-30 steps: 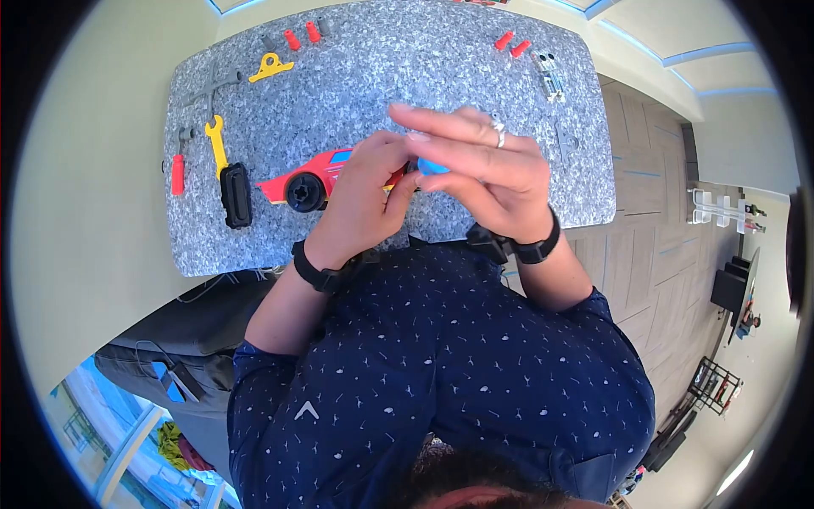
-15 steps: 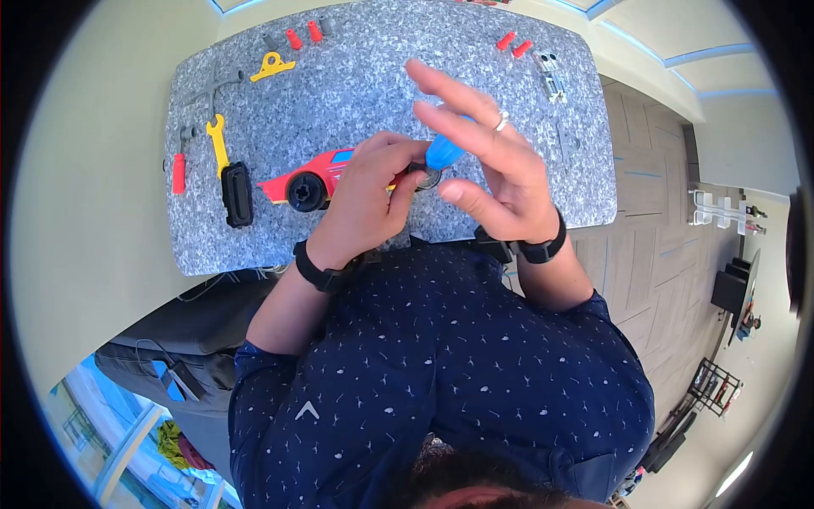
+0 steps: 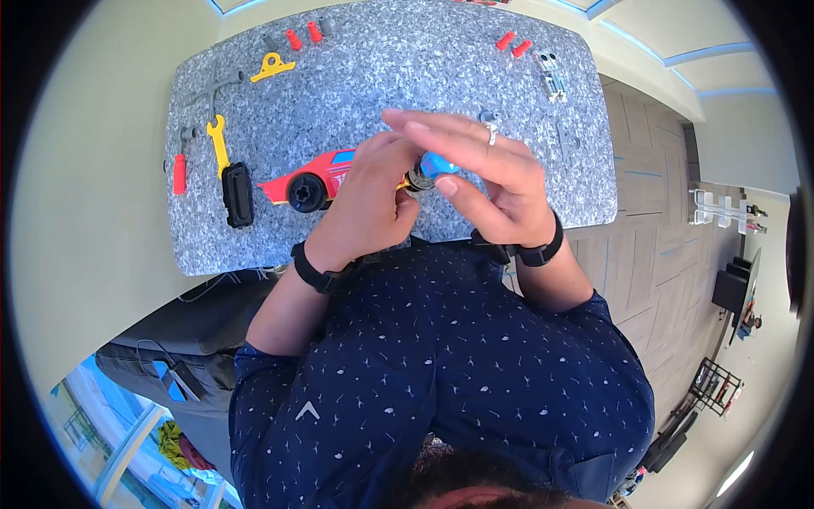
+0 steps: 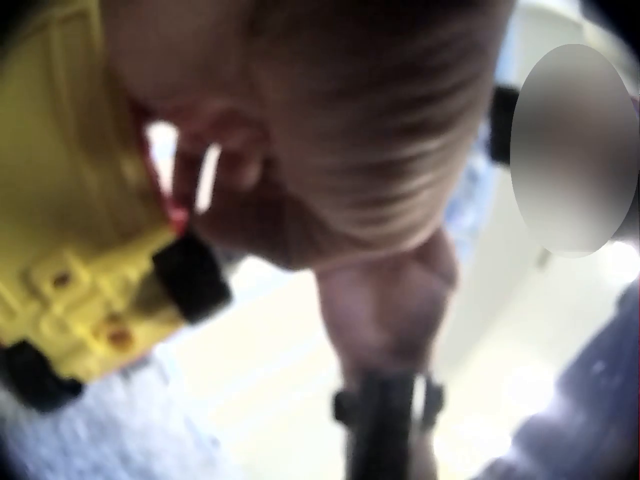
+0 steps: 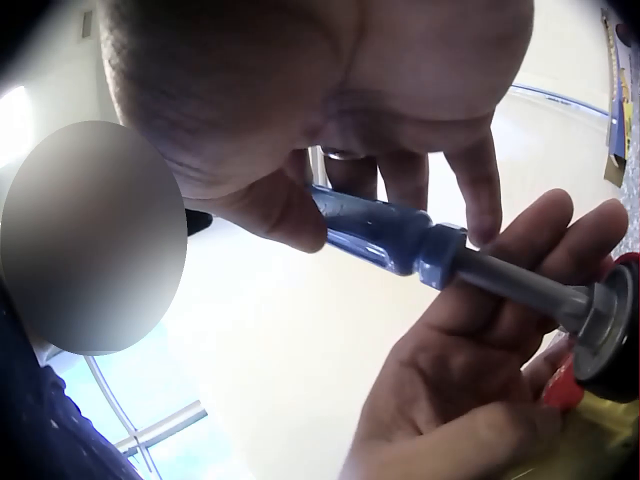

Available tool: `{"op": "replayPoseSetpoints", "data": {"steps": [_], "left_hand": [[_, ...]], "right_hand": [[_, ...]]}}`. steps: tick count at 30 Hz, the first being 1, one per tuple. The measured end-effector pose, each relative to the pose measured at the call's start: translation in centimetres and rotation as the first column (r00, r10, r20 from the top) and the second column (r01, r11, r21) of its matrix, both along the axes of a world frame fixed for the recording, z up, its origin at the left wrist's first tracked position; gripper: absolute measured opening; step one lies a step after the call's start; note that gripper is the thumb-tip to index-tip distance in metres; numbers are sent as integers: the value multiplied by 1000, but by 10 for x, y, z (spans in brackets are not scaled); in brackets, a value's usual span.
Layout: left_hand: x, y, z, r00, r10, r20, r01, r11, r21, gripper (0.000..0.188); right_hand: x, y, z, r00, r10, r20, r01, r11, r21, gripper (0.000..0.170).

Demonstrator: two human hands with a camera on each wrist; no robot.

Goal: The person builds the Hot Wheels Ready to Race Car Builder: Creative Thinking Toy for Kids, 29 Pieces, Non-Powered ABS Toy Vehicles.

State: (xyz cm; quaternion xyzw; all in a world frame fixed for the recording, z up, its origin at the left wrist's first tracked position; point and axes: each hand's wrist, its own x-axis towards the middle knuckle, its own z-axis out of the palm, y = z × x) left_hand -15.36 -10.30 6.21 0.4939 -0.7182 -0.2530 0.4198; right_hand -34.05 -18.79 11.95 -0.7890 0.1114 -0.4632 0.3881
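My left hand grips a red toy car with a black wheel showing at its left end. The car's yellow underside fills the left of the left wrist view. A blue-handled screwdriver is held between the thumb and fingers of my right hand. Its grey shaft runs to the grey hub of the wheel at the car's right end. Left-hand fingers lie behind the shaft. In the head view, the right fingers stretch over the handle.
To the left lie a black tray-like part, a yellow wrench, a red-handled tool and a grey cross-shaped tool. Farther back are a yellow piece, red pegs and a silvery engine-like part.
My right fingers spread apart from the blue handle half a second ago, then came back together around it. The handle leaned outward and now sits lower. The left hand and car stay almost still.
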Motion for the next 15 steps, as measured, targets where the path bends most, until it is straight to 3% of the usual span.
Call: {"op": "replayPoseSetpoints", "data": {"steps": [5, 8, 14, 15], "left_hand": [[-1, 0, -2, 999, -24, 27, 25, 1000, -17, 65], [-3, -3, -3, 996, -22, 81, 26, 999, -46, 57], [-2, -1, 2, 983, -20, 182, 24, 1000, -19, 62], [-3, -1, 4, 980, -17, 199, 19, 1000, -9, 62]], "right_hand": [[-11, -5, -3, 995, 56, -87, -51, 997, 58, 45], [-7, -5, -9, 994, -105, -40, 104, 994, -24, 43], [-5, -5, -21, 987, -154, 38, 159, 971, -180, 37], [-6, -3, -20, 987, -148, 55, 154, 979, -132, 35]]}}
